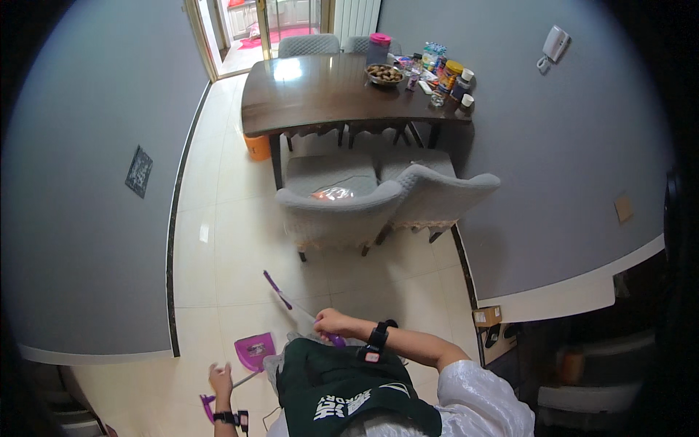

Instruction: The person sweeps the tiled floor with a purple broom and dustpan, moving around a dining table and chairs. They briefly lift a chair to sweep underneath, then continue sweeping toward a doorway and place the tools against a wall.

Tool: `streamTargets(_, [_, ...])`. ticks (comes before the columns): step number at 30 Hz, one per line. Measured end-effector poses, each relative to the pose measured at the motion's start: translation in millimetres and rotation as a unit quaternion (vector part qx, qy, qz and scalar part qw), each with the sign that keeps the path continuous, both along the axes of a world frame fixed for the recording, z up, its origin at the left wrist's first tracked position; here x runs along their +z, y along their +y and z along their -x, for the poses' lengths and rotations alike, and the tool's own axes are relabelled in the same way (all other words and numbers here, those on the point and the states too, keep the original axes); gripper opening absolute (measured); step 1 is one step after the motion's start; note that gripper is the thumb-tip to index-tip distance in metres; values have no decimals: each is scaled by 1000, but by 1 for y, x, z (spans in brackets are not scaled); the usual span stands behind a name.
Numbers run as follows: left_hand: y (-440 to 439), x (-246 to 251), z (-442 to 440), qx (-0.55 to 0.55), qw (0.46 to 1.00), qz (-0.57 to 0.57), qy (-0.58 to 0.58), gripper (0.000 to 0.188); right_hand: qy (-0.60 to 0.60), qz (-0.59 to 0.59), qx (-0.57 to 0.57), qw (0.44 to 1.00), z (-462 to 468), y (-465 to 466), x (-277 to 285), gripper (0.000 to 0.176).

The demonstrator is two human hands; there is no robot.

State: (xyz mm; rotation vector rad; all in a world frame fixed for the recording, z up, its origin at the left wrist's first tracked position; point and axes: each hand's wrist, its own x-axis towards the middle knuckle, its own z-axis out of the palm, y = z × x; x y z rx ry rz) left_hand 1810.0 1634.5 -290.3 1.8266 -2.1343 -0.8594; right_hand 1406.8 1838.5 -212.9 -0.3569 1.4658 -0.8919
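Observation:
My right hand (pixel 332 323) is closed around the purple grip of a long-handled broom (pixel 278 290), whose narrow purple head points up and left over the floor tiles. At the lower left is my left hand (pixel 220 378), slightly blurred, fingers apart, with nothing seen in it. Beside and partly behind it runs the grey pole of a purple dustpan (pixel 255 351); the pole ends in a purple handle (pixel 207 407) left of my wrist. Some dark debris shows in the pan. Whether my left hand touches the pole is unclear.
Two grey padded chairs (pixel 341 218) stand ahead, one with a plastic bag on its seat. Beyond them a dark wooden table (pixel 317 104) carries a bowl of nuts and several jars. An orange bin (pixel 258 147) stands by its left leg. Grey walls (pixel 98 218) flank the passage.

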Motion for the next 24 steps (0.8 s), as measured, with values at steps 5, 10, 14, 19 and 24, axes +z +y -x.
streamTargets(5, [137, 114, 310, 38, 762, -587, 272, 54, -42, 86, 21, 995, 57, 66, 39, 10])
streamTargets(10, [179, 30, 407, 129, 643, -625, 424, 21, -150, 159, 8, 976, 149, 134, 73, 36])
streamTargets(14, [166, 41, 457, 271, 524, -590, 551, 22, -108, 174, -230, 951, 275, 235, 47, 45])
streamTargets(19, [132, 64, 511, 310, 427, -578, 623, 31, 12, 89, -515, 852, 458, 365, 8, 60])
streamTargets(24, [113, 77, 575, 344, 463, -485, 657, 48, 86, -11, -593, 801, 603, 405, 21, 91])
